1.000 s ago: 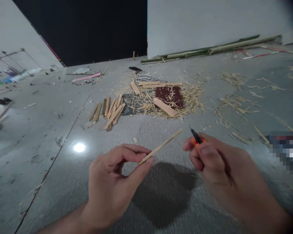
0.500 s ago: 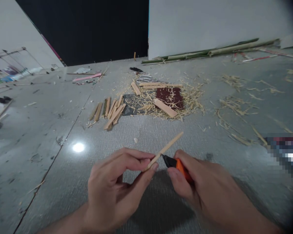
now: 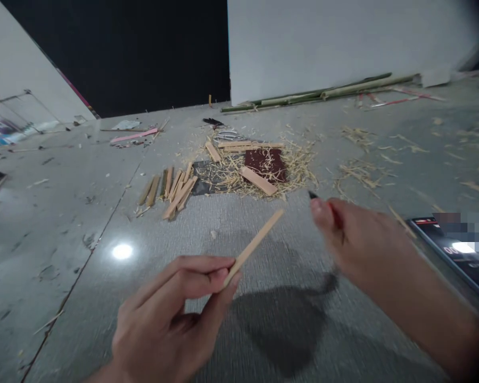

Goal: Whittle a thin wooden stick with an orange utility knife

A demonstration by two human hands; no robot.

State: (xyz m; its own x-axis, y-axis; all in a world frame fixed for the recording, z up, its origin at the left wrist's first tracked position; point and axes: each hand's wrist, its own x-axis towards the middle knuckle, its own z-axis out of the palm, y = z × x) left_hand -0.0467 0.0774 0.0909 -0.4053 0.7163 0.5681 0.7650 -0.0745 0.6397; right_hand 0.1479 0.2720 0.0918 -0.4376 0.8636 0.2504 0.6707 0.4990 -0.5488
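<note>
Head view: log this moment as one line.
left hand: pinching thin wooden strip | right hand: gripping black-tipped knife, apart from strip | floor: shavings, phone

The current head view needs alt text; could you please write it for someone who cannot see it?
A person's left hand pinches a thin wooden strip above a grey surface, while the right hand holds a dark-tipped tool clear of the strip. Beyond lie pale shavings, more wooden pieces and a dark red sheet.
</note>
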